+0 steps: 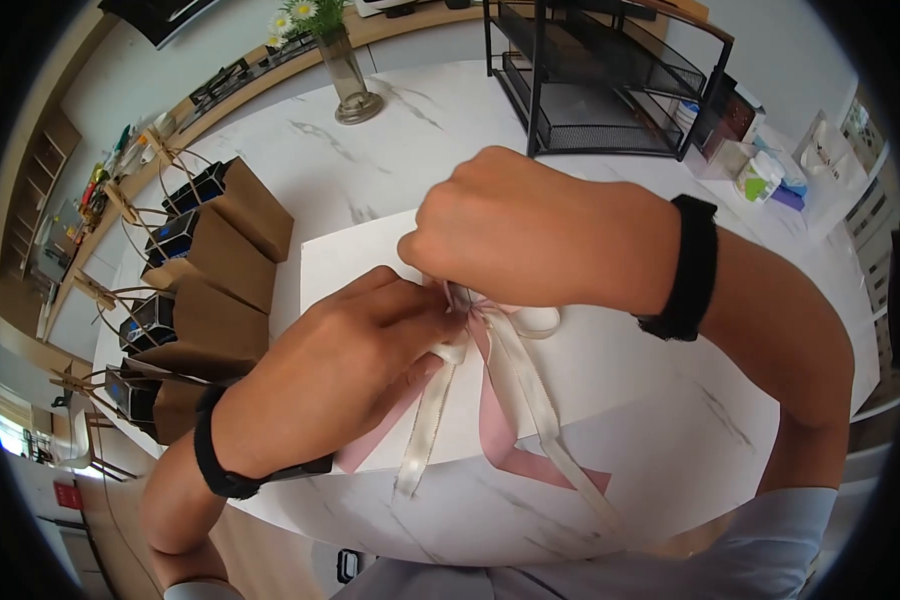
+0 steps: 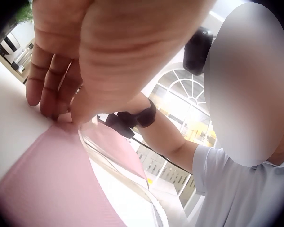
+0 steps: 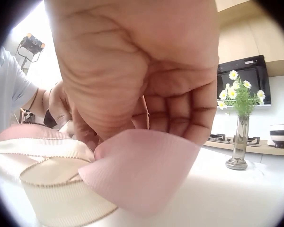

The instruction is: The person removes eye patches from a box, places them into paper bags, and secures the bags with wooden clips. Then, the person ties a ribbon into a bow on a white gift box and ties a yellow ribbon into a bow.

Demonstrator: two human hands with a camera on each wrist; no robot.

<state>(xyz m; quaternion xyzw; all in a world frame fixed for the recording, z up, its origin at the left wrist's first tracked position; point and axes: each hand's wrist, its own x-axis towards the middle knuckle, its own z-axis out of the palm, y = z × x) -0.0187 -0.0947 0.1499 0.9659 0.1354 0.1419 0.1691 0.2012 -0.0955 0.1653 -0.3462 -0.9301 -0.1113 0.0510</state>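
Observation:
A flat white box point(image 1: 335, 255) lies on the marbled table, with a pink ribbon point(image 1: 498, 425) and a cream ribbon point(image 1: 535, 390) tied in a bow on it. My left hand point(image 1: 340, 365) pinches the ribbons just left of the knot. Across from it, my right hand point(image 1: 530, 230) is curled over the knot and hides part of it. In the right wrist view a pink ribbon loop point(image 3: 144, 175) comes out from the thumb and fingers, beside a cream loop point(image 3: 68, 203). Both ribbons' tails hang toward me over the box's front edge.
Several brown paper bags point(image 1: 235, 285) with clothespins on their handles stand in a row at the left. Behind the box are a glass vase point(image 1: 342, 70) with daisies and a black mesh rack point(image 1: 610, 138). A white and green bottle point(image 1: 760, 177) stands at the back right.

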